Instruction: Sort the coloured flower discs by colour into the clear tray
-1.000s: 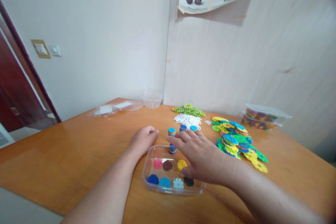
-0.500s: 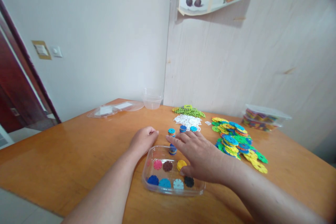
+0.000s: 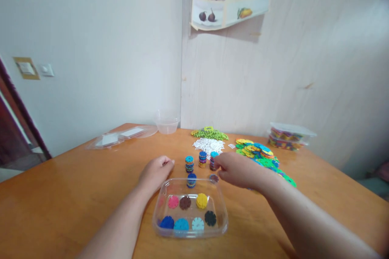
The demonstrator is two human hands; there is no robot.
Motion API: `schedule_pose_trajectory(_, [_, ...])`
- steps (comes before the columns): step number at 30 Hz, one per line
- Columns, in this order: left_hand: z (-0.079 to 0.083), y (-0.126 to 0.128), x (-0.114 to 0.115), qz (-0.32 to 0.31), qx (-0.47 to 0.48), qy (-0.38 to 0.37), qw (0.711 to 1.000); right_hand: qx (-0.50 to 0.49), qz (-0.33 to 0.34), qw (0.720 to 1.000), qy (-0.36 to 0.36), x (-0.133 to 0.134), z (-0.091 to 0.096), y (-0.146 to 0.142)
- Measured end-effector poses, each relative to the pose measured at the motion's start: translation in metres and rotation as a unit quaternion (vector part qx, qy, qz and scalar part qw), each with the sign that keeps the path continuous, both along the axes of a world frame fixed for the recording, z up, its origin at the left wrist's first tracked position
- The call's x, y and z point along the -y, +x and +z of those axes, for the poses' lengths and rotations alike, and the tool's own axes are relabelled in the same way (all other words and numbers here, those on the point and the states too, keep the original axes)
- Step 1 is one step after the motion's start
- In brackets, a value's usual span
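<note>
My left hand (image 3: 156,173) rests loosely fisted on the table beside the clear plastic box (image 3: 154,210); nothing shows in it. My right hand (image 3: 237,170) is past the box's far right corner, fingers curled together and their tips mostly hidden. Close to its fingertips are a stack of notched discs (image 3: 213,162) with a light blue top and a low dark disc pile (image 3: 214,178). More stacks stand left of it: a light-blue-topped stack (image 3: 189,164), a dark-blue-topped stack (image 3: 202,159) and a nearer stack (image 3: 191,181). Inside the box lie several discs, including a yellow disc (image 3: 201,200) and a black disc (image 3: 210,218).
A heap of coloured discs (image 3: 261,153) spreads at right, partly behind my right forearm. White pieces (image 3: 209,145) and green pieces (image 3: 209,133) lie at the back. A round clear tub (image 3: 167,124), flat lids (image 3: 109,139) and filled lidded boxes (image 3: 288,137) stand farther off.
My right hand has gone from spread above the box to curled beyond its far right corner, uncovering the stacks. My left hand keeps its place beside the box. The view has shifted.
</note>
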State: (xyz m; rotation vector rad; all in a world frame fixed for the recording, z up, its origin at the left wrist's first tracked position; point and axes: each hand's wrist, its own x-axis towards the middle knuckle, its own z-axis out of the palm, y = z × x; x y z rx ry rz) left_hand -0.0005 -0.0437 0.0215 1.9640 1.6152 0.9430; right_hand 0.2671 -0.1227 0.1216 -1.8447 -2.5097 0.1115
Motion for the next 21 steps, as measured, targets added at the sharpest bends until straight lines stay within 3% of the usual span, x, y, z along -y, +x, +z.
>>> schedule_pose_trajectory(5, [0.001,0.000,-0.001,0.000,-0.004,-0.003,1.000,-0.005,0.031,0.999,-0.023,-0.008,-0.019,-0.002])
schedule_pose_trajectory(13, [-0.004,-0.002,-0.005,-0.004,-0.007,0.006,1.000,-0.012,0.040,0.998,-0.040,-0.014,-0.030,-0.002])
schedule_pose_trajectory(17, [-0.005,-0.002,-0.006,-0.008,-0.003,0.005,1.000,-0.031,0.028,0.998,-0.036,-0.016,-0.027,0.003])
schedule_pose_trajectory(21, [-0.007,-0.002,-0.006,-0.005,-0.001,-0.004,1.000,-0.062,0.012,0.998,-0.004,-0.014,-0.012,0.006])
